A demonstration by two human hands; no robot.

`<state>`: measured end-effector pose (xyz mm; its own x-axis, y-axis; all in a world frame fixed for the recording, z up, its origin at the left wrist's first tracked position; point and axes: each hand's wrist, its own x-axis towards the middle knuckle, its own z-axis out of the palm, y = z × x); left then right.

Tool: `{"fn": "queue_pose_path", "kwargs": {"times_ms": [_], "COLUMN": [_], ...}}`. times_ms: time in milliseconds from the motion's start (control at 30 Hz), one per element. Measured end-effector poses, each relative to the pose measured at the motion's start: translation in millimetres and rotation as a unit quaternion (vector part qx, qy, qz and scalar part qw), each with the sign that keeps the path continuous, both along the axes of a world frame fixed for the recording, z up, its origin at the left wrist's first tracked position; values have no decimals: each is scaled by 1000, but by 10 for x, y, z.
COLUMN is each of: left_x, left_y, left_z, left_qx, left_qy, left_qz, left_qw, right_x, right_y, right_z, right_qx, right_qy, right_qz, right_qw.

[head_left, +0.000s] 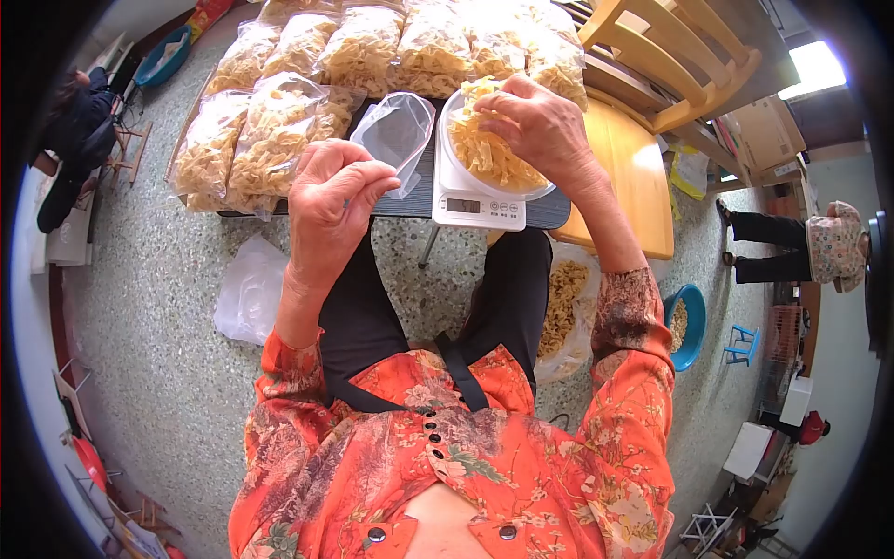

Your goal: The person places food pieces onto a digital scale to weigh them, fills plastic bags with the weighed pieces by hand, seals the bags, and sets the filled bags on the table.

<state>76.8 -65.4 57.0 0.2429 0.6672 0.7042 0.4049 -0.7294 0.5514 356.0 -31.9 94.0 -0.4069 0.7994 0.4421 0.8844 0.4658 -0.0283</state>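
Observation:
My left hand (335,191) is closed, pinching the edge of a clear plastic bag (396,130) whose mouth gapes upward. To its right, a white digital scale (478,216) sits at the near edge of the dark table. On it stands a round white bowl (533,194) heaped with pale yellow dried strips (486,154), curly and flat. My right hand (540,121) reaches over the bowl from the right, its fingers curled around some strips at the top of the heap. The scale's display is lit, but its digits are hard to read.
Several filled bags (349,47) crowd the table's back and left. A wooden chair (689,56) stands at the right. On the floor are an open sack of strips (563,307), a blue basin (691,331) and a white plastic bag (253,291). Other people (833,247) are farther off.

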Motion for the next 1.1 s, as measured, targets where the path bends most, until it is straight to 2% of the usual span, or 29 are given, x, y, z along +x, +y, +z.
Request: {"fn": "queue_pose_path", "kwargs": {"times_ms": [133, 200, 233, 333, 367, 433, 467, 500, 567, 600, 667, 700, 767, 800, 867, 900, 967, 1100], "left_x": [-4, 12, 21, 28, 23, 20, 21, 17, 20, 29, 47, 54, 56, 64, 72, 72, 70, 67], "left_y": [-36, -16, -5, 36, 47, 69, 78, 84, 105, 113, 124, 123, 104, 113, 124, 126, 140, 170], "left_z": [-7, -8, -24, -30, -34, -37, -39, -43, -47, -57, -64, -70, -77, -83, -97, -94, -77, -88], "left_qx": [-31, -30, -27, -27, -31, -33, -37, -36, -76, -75, -65, -65, -61, -60, -47, -46, -24, -17], "left_qy": [3, 12, 11, 14, 17, 12, 7, 8, -19, -19, -23, -23, -19, -20, -16, -16, 7, 10], "left_qz": [-16, -15, -16, -16, -15, -18, -22, -23, -49, -49, -39, -39, -31, -32, -35, -35, -21, -18], "left_qw": [999, 999, 999, 999, 999, 999, 999, 999, 996, 996, 997, 997, 997, 998, 998, 998, 999, 1000], "right_x": [59, 101, 126, 175, 191, 196, 200, 222, 278, 301, 337, 333, 305, 304, 302, 321, 356, 319], "right_y": [-113, -105, -103, -54, -51, -55, -56, -55, -40, -43, -51, -47, -55, -48, -42, -35, -12, 33], "right_z": [-17, -38, -47, -79, -96, -88, -86, -103, -134, -140, -144, -150, -155, -149, -138, -145, -148, -97], "right_qx": [17, -44, -43, -49, -48, -91, -104, -103, -142, -142, -190, -190, -204, -203, -232, -231, -245, -224], "right_qy": [72, 189, 190, 339, 339, 453, 494, 494, 576, 576, 681, 681, 753, 753, 818, 818, 876, 863], "right_qz": [-4, -17, -18, -19, -19, -59, -44, -45, -24, -24, 31, 31, 30, 30, 39, 39, 60, 60], "right_qw": [997, 981, 981, 940, 939, 885, 862, 862, 805, 805, 706, 706, 624, 625, 525, 526, 412, 449]}}
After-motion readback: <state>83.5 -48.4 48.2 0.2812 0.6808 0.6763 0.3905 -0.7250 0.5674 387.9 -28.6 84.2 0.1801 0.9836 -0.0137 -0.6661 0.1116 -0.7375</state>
